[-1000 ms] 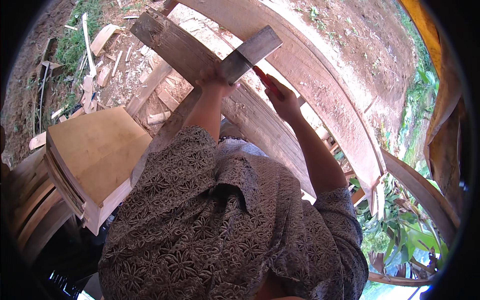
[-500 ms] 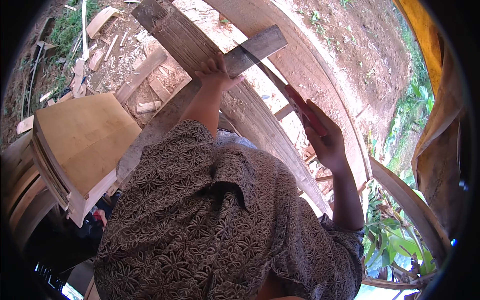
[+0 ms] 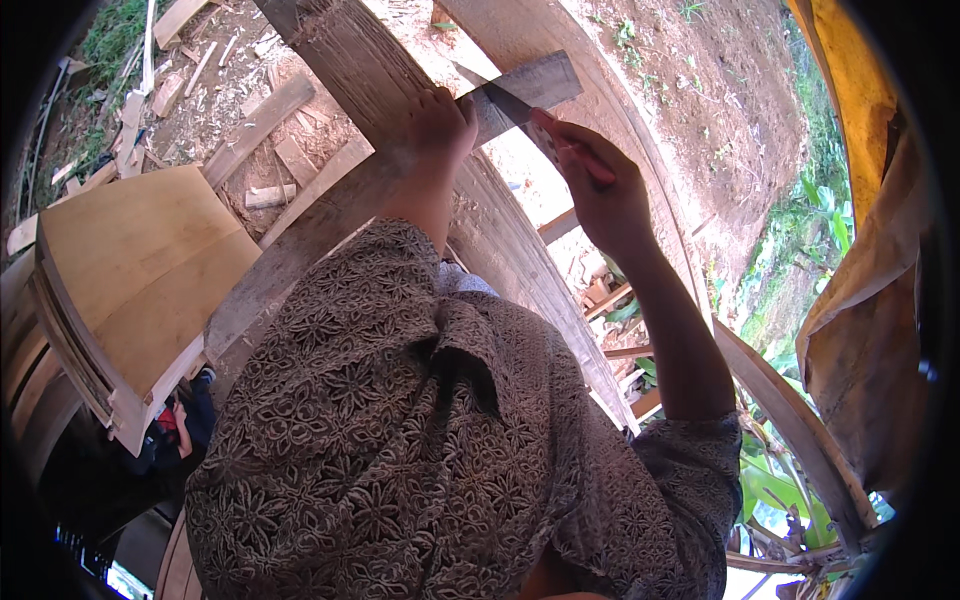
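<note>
My right hand (image 3: 608, 195) is closed round the red handle (image 3: 550, 132) of a handsaw. Its dark blade (image 3: 508, 103) reaches up and left across a narrow grey board (image 3: 548, 82), close to my left hand. That board lies crosswise over a thick, rough plank (image 3: 355, 60). With the arm stretched forward, my left hand (image 3: 440, 125) grips the board just left of the blade and bears down on it. Its fingers are curled and partly blurred. Where the teeth meet the wood is too small to make out.
A pale wooden panel stack (image 3: 150, 270) stands at the left. Offcuts and shavings (image 3: 270, 195) litter the ground beyond. A long curved-looking beam (image 3: 640, 150) runs along the right, with a yellow-brown tarp (image 3: 860, 300) past it. Another person's arm (image 3: 183, 435) shows at lower left.
My right hand has pushed the saw forward and left, so less blade shows between handle and board. My left hand's fingers have drawn in on the board. The view has shifted slightly.
</note>
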A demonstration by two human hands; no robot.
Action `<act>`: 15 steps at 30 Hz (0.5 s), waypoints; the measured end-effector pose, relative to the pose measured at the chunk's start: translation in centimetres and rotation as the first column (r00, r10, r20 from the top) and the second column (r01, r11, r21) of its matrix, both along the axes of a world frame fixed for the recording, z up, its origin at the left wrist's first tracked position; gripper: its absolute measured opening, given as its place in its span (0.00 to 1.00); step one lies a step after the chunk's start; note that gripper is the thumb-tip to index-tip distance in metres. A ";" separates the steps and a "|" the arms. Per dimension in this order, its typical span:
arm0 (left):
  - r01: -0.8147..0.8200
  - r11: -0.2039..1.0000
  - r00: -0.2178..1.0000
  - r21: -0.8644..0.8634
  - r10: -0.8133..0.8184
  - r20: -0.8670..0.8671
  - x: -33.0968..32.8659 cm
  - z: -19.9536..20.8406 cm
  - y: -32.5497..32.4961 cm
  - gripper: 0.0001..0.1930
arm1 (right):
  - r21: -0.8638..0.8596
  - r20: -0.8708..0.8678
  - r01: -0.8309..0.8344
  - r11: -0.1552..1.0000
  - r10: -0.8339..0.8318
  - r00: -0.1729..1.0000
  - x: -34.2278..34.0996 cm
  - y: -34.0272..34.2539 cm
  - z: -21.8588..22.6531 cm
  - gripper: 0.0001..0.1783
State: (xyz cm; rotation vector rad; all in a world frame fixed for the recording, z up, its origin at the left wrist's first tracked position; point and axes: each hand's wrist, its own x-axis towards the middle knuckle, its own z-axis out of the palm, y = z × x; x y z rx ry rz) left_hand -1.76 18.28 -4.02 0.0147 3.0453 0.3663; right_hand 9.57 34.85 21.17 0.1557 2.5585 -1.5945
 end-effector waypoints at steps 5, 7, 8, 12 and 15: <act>-0.044 0.997 0.998 0.064 0.042 0.041 0.4 2.4 0.4 0.22 | 0.012 -0.104 0.016 1.000 -0.015 0.994 -7.7 -1.9 -10.0 0.14; -0.031 0.994 0.996 0.102 0.039 -0.075 0.8 1.9 0.5 0.20 | 0.044 -0.053 0.039 0.998 -0.037 0.998 -11.7 -2.2 -14.0 0.15; -0.012 0.996 0.993 0.093 0.023 -0.115 0.6 0.9 0.7 0.20 | 0.105 -0.096 0.058 0.993 -0.048 0.994 -13.2 -2.7 -15.6 0.15; -0.015 0.999 0.989 0.050 0.023 -0.146 1.2 0.3 1.1 0.19 | 0.103 -0.117 0.073 0.992 -0.061 0.991 -14.1 -3.5 -17.6 0.17; -0.075 0.996 0.981 0.051 0.083 -0.176 0.5 -0.9 1.0 0.19 | 0.064 -0.080 0.051 0.997 -0.046 0.996 -10.8 -2.7 -15.5 0.14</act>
